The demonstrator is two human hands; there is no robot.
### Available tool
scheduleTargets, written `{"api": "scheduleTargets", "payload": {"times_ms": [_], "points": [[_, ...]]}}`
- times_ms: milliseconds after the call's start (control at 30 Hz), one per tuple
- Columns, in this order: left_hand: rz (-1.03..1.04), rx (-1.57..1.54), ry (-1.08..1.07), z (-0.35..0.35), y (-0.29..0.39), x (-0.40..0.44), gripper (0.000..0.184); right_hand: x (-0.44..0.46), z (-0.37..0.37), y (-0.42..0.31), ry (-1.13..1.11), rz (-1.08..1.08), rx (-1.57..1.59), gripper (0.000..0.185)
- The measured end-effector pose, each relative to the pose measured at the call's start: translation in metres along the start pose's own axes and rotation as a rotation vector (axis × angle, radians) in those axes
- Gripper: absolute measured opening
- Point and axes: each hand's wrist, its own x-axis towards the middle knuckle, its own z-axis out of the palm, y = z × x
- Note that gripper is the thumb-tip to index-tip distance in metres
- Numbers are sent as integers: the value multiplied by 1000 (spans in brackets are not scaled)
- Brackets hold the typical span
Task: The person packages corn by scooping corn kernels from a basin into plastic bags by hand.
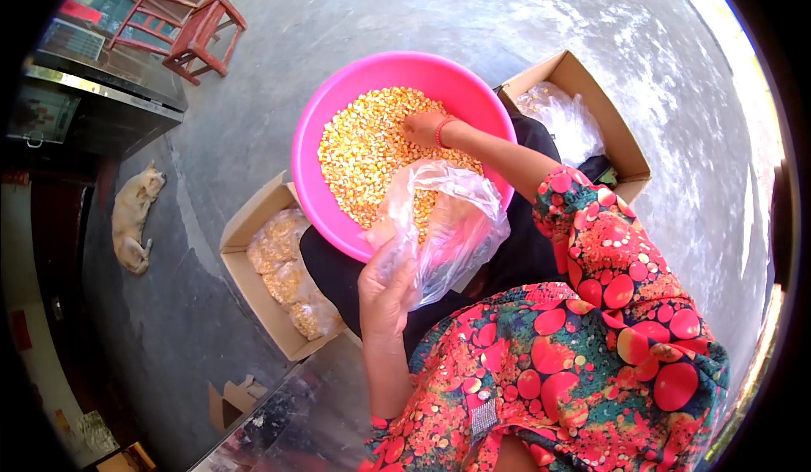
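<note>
A pink basin (309,210) holds a broad heap of yellow corn kernels (363,147). My right hand (425,130), with a red bracelet at the wrist, reaches into the heap. Its fingers curl down among the kernels, and their tips are hidden. At the near rim, my left hand (389,290) grips a clear plastic bag (465,218) between thumb and fingers. The bag's mouth spreads over the near side of the basin, and kernels show through or beside it. Whether any lie inside the bag, I cannot tell.
Left of the basin, an open cardboard box (245,278) holds several bags of corn (287,261). Another cardboard box (621,125) at right contains clear plastic bags (562,121). A dog (135,214) lies on the floor; a red wooden chair (198,37) stands behind.
</note>
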Motion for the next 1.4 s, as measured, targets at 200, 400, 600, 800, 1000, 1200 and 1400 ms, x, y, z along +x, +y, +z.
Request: {"api": "scheduleTargets", "payload": {"times_ms": [200,400,600,800,1000,1200,1400], "points": [[-72,192,17,14,-1,-6,18,-23,-15,-80,-278,111,457,39],[64,92,68,13,5,-1,17,-29,-28,-86,-496,351,1355,27],[88,-99,187,11,13,25,22,-37,-85,-77,-556,44,1295,21],[137,-173,306,11,18,38,23,-95,-149,-114,-551,-147,1167,27],[169,-213,182,-6,15,43,26,-128,-136,-131,-620,-285,855,21],[115,-163,379,11,25,31,24,-116,-108,-110,-237,-790,327,19],[68,-145,152,0,22,18,23,-89,-136,-72,-389,-310,813,18]]}}
